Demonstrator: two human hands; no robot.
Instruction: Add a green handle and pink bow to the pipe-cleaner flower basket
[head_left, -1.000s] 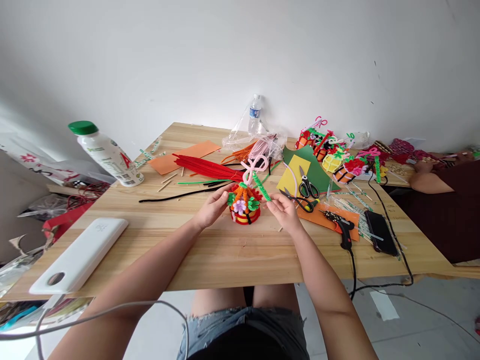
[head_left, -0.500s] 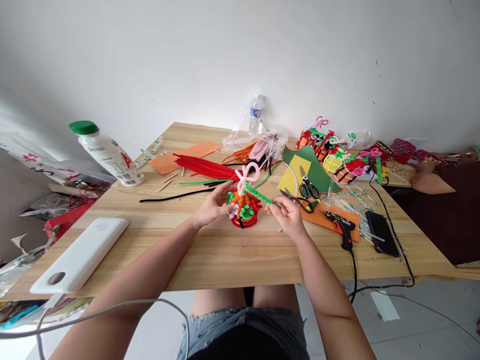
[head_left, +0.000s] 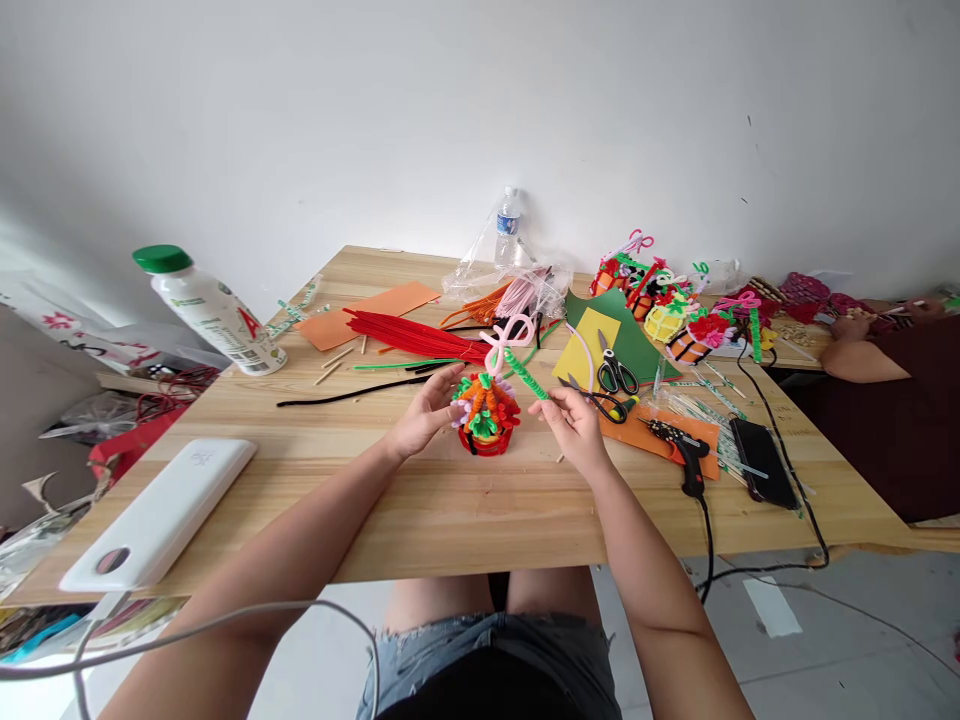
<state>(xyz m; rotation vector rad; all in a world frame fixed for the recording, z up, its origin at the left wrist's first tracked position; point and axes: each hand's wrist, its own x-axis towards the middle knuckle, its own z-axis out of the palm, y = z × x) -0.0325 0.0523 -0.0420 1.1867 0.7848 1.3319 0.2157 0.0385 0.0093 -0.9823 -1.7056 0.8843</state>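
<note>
A small craft basket (head_left: 484, 415) of coloured pipe cleaners, with a red rim at its base, orange strands, green and lilac flowers and a pink bow on top, stands near the middle of the table. Against its left side rests my left hand (head_left: 429, 412), thumb and fingers curved round the edge of the piece. My right hand (head_left: 571, 425) pinches the lower end of a coiled green pipe cleaner (head_left: 526, 375), which slants up leftwards to the pink bow. Whether that green end is joined to the basket cannot be made out.
Red pipe cleaners (head_left: 412, 332) lie behind. Scissors (head_left: 616, 372), a glue gun (head_left: 691, 460) and a black phone (head_left: 763, 465) are on the right, beyond them a co-worker's arm (head_left: 862, 358). A white power bank (head_left: 161, 510) and a bottle (head_left: 217, 315) stand left.
The basket has turned, showing different flowers, and its pink bow has shifted right and up. The green coil has moved slightly with it; both hands are in nearly the same places.
</note>
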